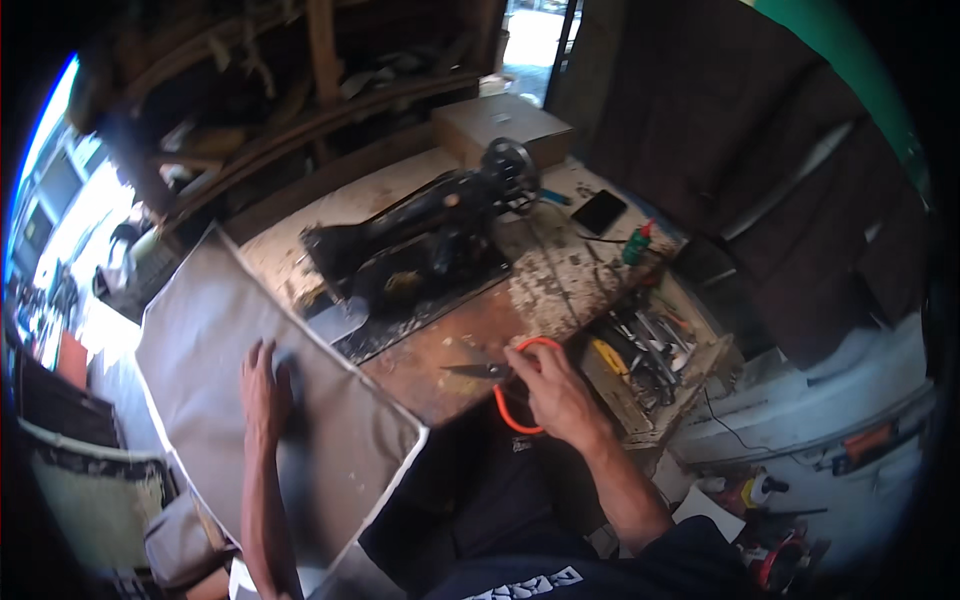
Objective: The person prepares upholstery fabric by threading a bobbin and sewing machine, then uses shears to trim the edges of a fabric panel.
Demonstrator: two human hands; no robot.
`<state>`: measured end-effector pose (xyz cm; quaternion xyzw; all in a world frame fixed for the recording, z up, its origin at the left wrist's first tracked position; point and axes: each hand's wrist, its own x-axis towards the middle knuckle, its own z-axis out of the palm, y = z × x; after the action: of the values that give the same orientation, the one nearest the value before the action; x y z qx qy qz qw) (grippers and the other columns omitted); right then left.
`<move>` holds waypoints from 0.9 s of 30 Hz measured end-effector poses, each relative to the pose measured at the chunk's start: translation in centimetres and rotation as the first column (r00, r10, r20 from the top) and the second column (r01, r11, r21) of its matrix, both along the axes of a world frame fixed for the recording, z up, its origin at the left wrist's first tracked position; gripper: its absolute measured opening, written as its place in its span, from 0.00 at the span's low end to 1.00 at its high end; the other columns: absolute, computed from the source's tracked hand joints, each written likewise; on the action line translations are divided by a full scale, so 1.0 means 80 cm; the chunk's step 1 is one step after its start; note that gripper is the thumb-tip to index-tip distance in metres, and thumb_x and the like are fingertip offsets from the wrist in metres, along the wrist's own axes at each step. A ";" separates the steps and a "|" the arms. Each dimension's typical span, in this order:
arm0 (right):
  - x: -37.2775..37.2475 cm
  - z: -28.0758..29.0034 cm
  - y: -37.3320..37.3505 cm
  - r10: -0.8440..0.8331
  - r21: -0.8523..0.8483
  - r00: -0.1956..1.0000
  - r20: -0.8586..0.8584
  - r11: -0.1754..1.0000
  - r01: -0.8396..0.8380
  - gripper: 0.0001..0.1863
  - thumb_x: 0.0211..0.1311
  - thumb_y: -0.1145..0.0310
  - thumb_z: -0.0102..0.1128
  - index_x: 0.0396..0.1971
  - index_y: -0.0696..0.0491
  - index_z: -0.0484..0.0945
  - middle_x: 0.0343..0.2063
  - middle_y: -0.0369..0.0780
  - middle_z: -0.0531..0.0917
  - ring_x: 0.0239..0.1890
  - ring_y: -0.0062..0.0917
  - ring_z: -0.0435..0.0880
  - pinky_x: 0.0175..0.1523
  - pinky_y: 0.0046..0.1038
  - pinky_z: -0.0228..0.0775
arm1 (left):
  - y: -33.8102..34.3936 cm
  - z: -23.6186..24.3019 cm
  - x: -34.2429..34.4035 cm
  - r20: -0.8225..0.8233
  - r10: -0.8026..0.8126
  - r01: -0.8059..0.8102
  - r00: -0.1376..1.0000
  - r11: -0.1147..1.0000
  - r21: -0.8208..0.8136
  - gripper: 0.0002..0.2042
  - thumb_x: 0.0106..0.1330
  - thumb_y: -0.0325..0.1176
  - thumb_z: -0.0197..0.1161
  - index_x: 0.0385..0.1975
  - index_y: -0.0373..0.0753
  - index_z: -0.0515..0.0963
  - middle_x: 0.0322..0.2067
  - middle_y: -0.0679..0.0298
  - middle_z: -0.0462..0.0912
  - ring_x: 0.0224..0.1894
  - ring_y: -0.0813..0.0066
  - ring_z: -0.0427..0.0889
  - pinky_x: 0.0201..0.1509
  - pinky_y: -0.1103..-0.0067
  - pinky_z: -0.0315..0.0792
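Note:
My left hand (262, 388) rests on a large grey-brown fabric panel (210, 330) with white-edged borders, its fingers stretched forward and slightly bent. The panel slopes from the table at left down towards my lap. In my right hand (550, 390) is a pair of scissors (516, 420) with orange handles, held by one loop. The dark blades point left over the worn brown tabletop (435, 350). Just beyond stands a black sewing machine (410, 220) with its handwheel at the right; the panel's far edge lies beside its needle end.
An open wooden drawer (690, 390) at the right holds several tools, one a yellow cutter (608, 357). A green bottle (637, 243) with a red cap and a black phone (599, 213) lie near the table's right edge. Behind the machine sits a cardboard box (500, 128).

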<state>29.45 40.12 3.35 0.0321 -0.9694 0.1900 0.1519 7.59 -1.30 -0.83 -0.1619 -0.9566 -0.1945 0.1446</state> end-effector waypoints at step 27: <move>0.142 -0.032 -0.129 0.598 -0.950 0.741 0.304 0.136 0.281 0.37 0.71 0.47 0.62 0.65 0.61 0.67 0.31 0.36 0.76 0.25 0.16 0.79 0.26 0.20 0.80 | 0.191 -0.039 0.316 0.381 -0.537 -0.634 0.752 -0.435 0.639 0.16 0.75 0.43 0.62 0.50 0.35 0.80 0.49 0.56 0.86 0.60 0.58 0.82 0.65 0.60 0.76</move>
<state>40.84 29.79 0.79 -0.0267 -0.5771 0.7835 -0.2290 32.90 13.94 -3.91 0.1819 -0.2811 -0.9340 -0.1249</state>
